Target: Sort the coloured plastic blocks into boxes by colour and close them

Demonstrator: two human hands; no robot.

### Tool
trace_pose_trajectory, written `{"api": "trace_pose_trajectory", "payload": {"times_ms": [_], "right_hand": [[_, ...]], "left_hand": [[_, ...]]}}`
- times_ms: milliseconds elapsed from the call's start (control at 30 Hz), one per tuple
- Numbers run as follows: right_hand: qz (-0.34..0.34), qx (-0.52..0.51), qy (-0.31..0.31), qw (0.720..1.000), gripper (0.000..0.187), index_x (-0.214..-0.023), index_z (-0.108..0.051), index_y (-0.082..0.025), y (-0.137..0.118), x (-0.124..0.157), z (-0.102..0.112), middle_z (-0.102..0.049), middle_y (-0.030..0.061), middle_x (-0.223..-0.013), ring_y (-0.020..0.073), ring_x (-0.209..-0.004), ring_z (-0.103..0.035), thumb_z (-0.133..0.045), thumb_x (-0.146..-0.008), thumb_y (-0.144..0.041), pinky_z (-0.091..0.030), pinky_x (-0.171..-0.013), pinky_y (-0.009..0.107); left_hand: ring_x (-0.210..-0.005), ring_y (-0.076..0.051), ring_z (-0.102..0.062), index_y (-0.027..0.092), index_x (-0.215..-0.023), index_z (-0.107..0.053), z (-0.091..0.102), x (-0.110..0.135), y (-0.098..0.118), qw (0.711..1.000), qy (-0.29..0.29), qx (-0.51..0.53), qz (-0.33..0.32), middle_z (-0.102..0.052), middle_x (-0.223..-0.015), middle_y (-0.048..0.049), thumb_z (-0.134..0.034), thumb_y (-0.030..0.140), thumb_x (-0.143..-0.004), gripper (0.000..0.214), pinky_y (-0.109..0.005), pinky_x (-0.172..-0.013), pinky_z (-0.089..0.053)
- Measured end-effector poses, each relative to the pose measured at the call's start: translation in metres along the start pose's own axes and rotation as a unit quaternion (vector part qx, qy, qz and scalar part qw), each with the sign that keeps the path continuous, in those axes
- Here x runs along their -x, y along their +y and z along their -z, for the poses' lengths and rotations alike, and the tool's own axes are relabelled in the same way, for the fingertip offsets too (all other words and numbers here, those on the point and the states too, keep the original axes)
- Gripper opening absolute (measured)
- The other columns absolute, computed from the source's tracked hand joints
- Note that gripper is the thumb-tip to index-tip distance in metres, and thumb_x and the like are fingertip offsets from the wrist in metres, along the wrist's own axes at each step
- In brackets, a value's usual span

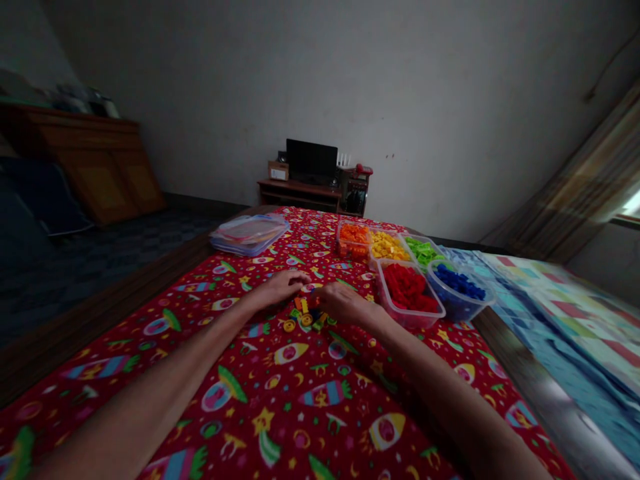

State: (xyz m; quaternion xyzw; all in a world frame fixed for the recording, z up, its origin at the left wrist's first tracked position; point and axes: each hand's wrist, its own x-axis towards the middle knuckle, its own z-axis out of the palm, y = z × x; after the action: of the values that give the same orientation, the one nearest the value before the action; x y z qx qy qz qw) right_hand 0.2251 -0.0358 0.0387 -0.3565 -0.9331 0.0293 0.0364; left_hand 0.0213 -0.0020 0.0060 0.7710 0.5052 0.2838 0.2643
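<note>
A small heap of plastic building pieces (303, 315) in orange, yellow, green and blue lies on the red patterned cloth, between my hands. My left hand (283, 287) rests just behind and left of the heap, its fingers loosely curved and apart, with nothing seen in them. Over the heap's right side, my right hand (341, 301) has its fingers bent down and drawn together at the pieces. A dark red and blue bit shows by its fingertips, but what they grip is mostly hidden.
To the right stand clear tubs of red pieces (407, 290), blue pieces (457, 283), green pieces (423, 251), yellow pieces (389, 245) and orange pieces (354, 235). Stacked lids (250, 233) lie at the far left. The cloth (300, 427) covers a dark wooden table.
</note>
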Motion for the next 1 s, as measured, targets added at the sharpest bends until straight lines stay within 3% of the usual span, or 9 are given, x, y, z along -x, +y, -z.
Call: {"api": "trace_pose_trajectory", "payload": {"times_ms": [133,267,433,600,800,900,1000], "right_hand": [[-0.01,-0.016,-0.02,1.0,0.023,-0.092,-0.069,-0.015,-0.001,0.001,0.004,-0.067,0.0057,-0.08,0.0107,-0.064,-0.052,-0.047,-0.082,-0.013,-0.03,-0.056,0.021],[0.0,-0.026,-0.002,1.0,0.017,-0.078,-0.067,-0.013,0.003,0.0,0.0,-0.06,0.0025,-0.067,0.0089,-0.056,-0.042,-0.05,-0.08,-0.012,-0.027,-0.053,0.022],[0.014,-0.045,0.15,0.987,0.014,-0.079,-0.062,-0.013,0.012,-0.005,-0.023,-0.056,0.0029,-0.071,0.0102,-0.063,-0.041,-0.05,-0.086,-0.017,-0.03,-0.058,0.022],[0.024,-0.1,0.126,0.987,0.014,-0.079,-0.063,-0.012,0.002,-0.007,-0.035,-0.057,0.0013,-0.07,0.0088,-0.061,-0.042,-0.05,-0.084,-0.015,-0.03,-0.058,0.021],[-0.068,-0.146,0.055,0.985,0.014,-0.07,-0.067,-0.011,0.001,-0.008,-0.021,-0.056,0.0,-0.059,0.0075,-0.052,-0.039,-0.054,-0.075,-0.015,-0.026,-0.051,0.021],[-0.102,-0.191,0.099,0.971,0.019,-0.065,-0.067,-0.01,0.013,-0.01,-0.014,-0.053,-0.001,-0.054,0.0078,-0.053,-0.041,-0.053,-0.076,-0.018,-0.025,-0.05,0.021],[-0.129,-0.284,0.151,0.938,0.021,-0.066,-0.067,-0.01,0.024,-0.013,-0.011,-0.051,-0.0024,-0.052,0.0076,-0.052,-0.042,-0.053,-0.077,-0.021,-0.027,-0.05,0.019]], "left_hand": [[-0.09,-0.02,-0.063,0.017,-0.101,-0.063,0.032,0.008,0.005,0.986,-0.163,0.023,0.017,-0.069,-0.1,-0.0042,-0.059,0.038,-0.066,0.041,-0.026,-0.076,-0.049],[-0.079,-0.018,-0.061,0.016,-0.092,-0.065,0.033,0.014,0.015,0.968,-0.237,-0.084,0.028,-0.069,-0.087,-0.0026,-0.058,0.031,-0.066,0.031,-0.023,-0.067,-0.046],[-0.07,-0.017,-0.059,0.016,-0.086,-0.064,0.015,0.017,0.029,0.966,-0.171,-0.193,0.03,-0.067,-0.079,-0.0029,-0.057,0.026,-0.067,0.023,-0.022,-0.058,-0.042],[-0.075,-0.017,-0.06,0.019,-0.088,-0.064,0.01,0.015,0.028,0.971,-0.168,-0.17,0.004,-0.069,-0.085,-0.001,-0.06,0.024,-0.065,0.024,-0.02,-0.061,-0.043],[-0.059,-0.014,-0.054,0.018,-0.069,-0.065,0.016,0.015,0.026,0.973,-0.16,-0.168,0.005,-0.064,-0.062,0.0013,-0.061,0.03,-0.065,0.013,-0.021,-0.051,-0.036],[-0.056,-0.014,-0.054,0.018,-0.064,-0.066,0.022,0.013,0.026,0.984,-0.123,-0.128,0.021,-0.063,-0.058,0.0015,-0.061,0.033,-0.064,0.016,-0.021,-0.051,-0.036],[-0.059,-0.014,-0.057,0.018,-0.069,-0.068,0.023,0.009,0.024,0.996,-0.071,-0.047,0.016,-0.066,-0.063,0.0008,-0.062,0.034,-0.063,0.018,-0.022,-0.055,-0.04]]}}
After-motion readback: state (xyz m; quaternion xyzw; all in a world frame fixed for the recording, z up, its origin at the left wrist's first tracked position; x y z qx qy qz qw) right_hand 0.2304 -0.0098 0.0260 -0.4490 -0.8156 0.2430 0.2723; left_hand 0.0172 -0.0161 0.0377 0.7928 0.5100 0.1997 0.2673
